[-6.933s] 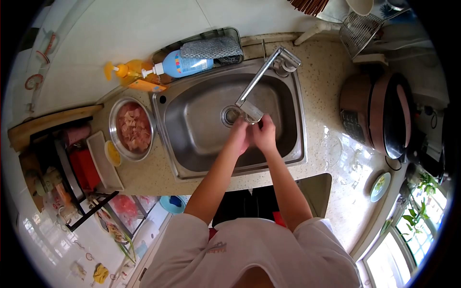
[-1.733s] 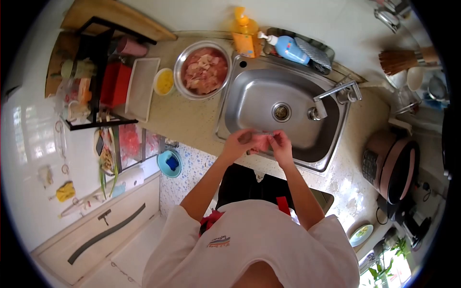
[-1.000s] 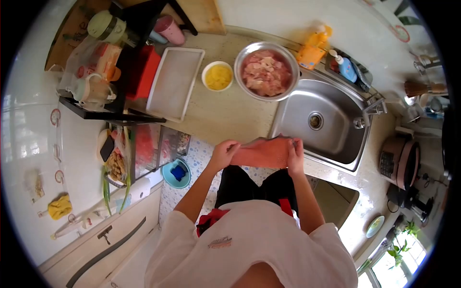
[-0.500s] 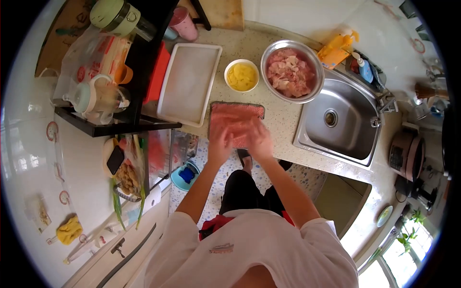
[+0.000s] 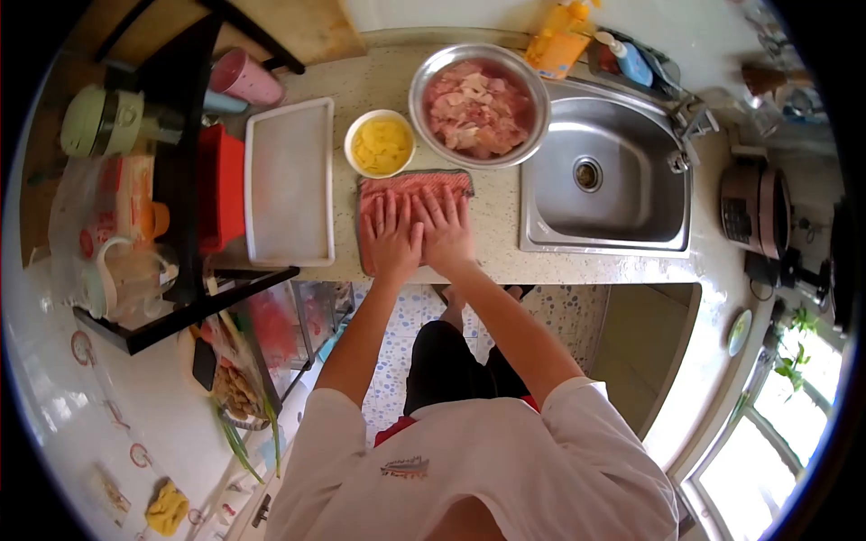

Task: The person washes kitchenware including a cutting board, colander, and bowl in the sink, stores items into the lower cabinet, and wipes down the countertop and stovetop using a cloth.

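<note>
Both palms press down on a reddish cloth (image 5: 372, 190) with a dark edge, spread on the speckled counter. My left hand (image 5: 394, 239) lies flat on its middle, fingers stretched toward the far side. Beside it, my right hand (image 5: 444, 230) rests flat too, fingers spread, close to the left thumb. Just beyond the cloth stands a white bowl (image 5: 350, 155) of yellow slices (image 5: 382, 147). Behind and to the right, a metal basin (image 5: 420, 97) holds pieces of raw pale-pink meat (image 5: 479, 109).
A white tray (image 5: 290, 180) lies left of the cloth, near a red container (image 5: 219, 187) and a black rack (image 5: 194, 216). On the right is a steel sink (image 5: 586, 230) with a faucet (image 5: 693, 131). Orange (image 5: 557, 41) and blue (image 5: 631, 61) bottles stand behind it.
My hands were blurred above the cloth; now they lie flat on it with fingers spread. The view has turned, so the counter items appear further left.
</note>
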`<state>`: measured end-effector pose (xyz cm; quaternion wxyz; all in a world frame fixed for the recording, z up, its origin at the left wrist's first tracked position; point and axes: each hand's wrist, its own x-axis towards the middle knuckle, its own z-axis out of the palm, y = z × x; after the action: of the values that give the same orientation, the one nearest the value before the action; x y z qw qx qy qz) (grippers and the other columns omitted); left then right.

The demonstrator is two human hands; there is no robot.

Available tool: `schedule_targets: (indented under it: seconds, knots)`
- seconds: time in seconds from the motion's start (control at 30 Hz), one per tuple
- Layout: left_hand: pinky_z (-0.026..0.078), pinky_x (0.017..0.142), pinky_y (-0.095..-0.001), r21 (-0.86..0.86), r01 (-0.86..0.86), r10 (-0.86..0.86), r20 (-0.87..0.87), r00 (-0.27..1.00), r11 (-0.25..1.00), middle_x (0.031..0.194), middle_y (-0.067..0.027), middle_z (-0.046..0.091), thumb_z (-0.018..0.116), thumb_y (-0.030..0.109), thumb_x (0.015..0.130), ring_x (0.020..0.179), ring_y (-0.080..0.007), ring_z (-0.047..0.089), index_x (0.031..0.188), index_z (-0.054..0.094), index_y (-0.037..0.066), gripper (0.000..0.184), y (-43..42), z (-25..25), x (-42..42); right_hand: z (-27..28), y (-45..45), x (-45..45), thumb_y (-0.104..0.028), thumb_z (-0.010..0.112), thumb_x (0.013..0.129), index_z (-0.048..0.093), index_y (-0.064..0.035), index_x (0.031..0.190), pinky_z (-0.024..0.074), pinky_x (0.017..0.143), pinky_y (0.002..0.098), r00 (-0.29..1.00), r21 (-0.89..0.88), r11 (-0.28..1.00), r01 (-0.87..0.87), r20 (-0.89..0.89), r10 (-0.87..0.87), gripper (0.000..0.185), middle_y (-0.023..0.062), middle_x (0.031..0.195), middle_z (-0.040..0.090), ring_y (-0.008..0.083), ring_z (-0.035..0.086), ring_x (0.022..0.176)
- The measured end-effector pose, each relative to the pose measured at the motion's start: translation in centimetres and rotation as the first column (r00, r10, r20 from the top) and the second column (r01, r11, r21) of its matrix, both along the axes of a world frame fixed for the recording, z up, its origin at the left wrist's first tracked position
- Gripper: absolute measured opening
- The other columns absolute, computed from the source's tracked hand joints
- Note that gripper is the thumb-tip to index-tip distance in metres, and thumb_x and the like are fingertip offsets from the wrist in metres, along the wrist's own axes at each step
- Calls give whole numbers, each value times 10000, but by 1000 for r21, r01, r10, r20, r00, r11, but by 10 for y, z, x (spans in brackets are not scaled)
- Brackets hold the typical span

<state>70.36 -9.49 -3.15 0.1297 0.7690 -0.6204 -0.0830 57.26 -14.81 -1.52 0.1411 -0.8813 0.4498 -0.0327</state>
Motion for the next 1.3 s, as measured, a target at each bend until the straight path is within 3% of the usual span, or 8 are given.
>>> schedule_targets:
  seconds: [0.27,0.37,0.5,0.73,0.93,1.2,1.3]
  knots:
    - [90,1264,-604,56,239,-237,-50,970,969,1692,-151,285,449,498,1011,1575,-373,203,1571,454,140,665,-46,5,-115,10,-6,-115,-354,421,1023,366,-125,1614,67,1276,579,954,-28,971,238,-183,-239,636,127,1708,253,332,158,1598]
    - [52,1269,-596,136,365,-364,-26,931,921,1707,-161,239,387,491,1041,1587,-381,155,1606,390,132,669,-35,15,-143,8,18,-146,-357,444,1006,369,-122,1612,78,1273,583,930,-19,947,320,-183,-318,654,131,1701,269,322,192,1589]
    - [94,1265,-609,37,479,-477,-58,877,877,1668,-146,339,466,466,1016,1568,-361,233,1582,435,125,662,-19,10,-175,9,34,-187,-363,481,967,388,-110,1602,109,1264,600,906,-11,917,398,-148,-396,689,112,1685,304,280,199,1594]
    - [58,1265,-613,106,596,-597,-23,802,796,1681,-141,310,424,474,1047,1580,-341,203,1607,357,63,698,-31,4,-236,10,25,-263,-326,530,943,487,-119,1532,136,1268,583,915,-50,919,391,-83,-394,626,80,1640,396,258,242,1580]
    - [53,1266,-606,130,624,-622,-64,781,771,1688,-131,301,452,463,1024,1584,-321,200,1613,326,33,740,-50,11,-315,6,6,-350,-320,550,945,477,-141,1541,150,1265,590,924,-29,923,383,-13,-383,627,62,1634,403,238,250,1577]
    - [41,1267,-602,158,616,-628,39,777,772,1720,-151,205,410,482,1046,1601,-319,137,1635,289,67,731,-78,12,-499,6,-34,-531,-399,524,1009,458,-150,1559,126,1271,580,918,-88,915,395,-13,-397,607,32,1657,375,204,236,1579]
    - [41,1269,-592,126,603,-610,23,792,788,1724,-133,201,398,461,1059,1601,-312,135,1638,284,77,704,-96,7,-572,5,-50,-598,-368,513,1000,460,-157,1558,100,1276,575,902,-102,900,424,-39,-429,599,32,1664,366,201,226,1583]
